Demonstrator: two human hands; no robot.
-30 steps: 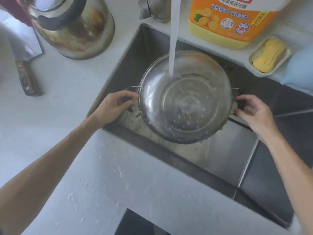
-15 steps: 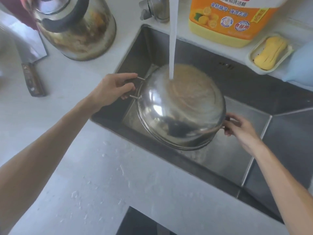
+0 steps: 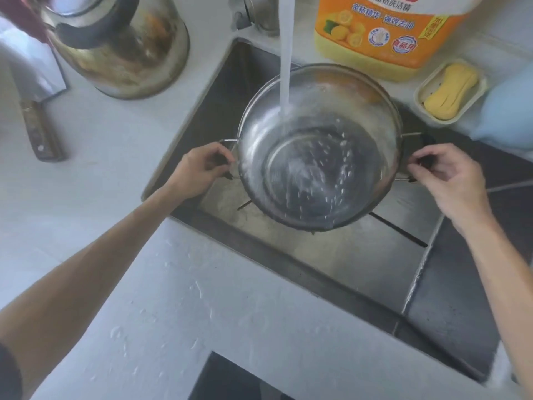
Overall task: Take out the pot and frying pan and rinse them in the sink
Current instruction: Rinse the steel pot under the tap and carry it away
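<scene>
A steel pot (image 3: 318, 168) hangs over the sink (image 3: 346, 264), mouth up, with tap water (image 3: 285, 53) streaming into it and splashing on its bottom. My left hand (image 3: 199, 171) grips the pot's left side handle. My right hand (image 3: 450, 177) grips the right side handle. No frying pan shows in this view.
A worn metal kettle (image 3: 121, 44) stands on the white counter at the back left, with a cleaver (image 3: 34, 90) beside it. Behind the sink are the tap base (image 3: 253, 13), a big orange detergent jug (image 3: 383, 36) and a yellow soap in a dish (image 3: 450, 90).
Half a second ago the pot was turned over with its bottom under the stream. Now it is mouth up again and water runs inside, both hands still on the handles.
</scene>
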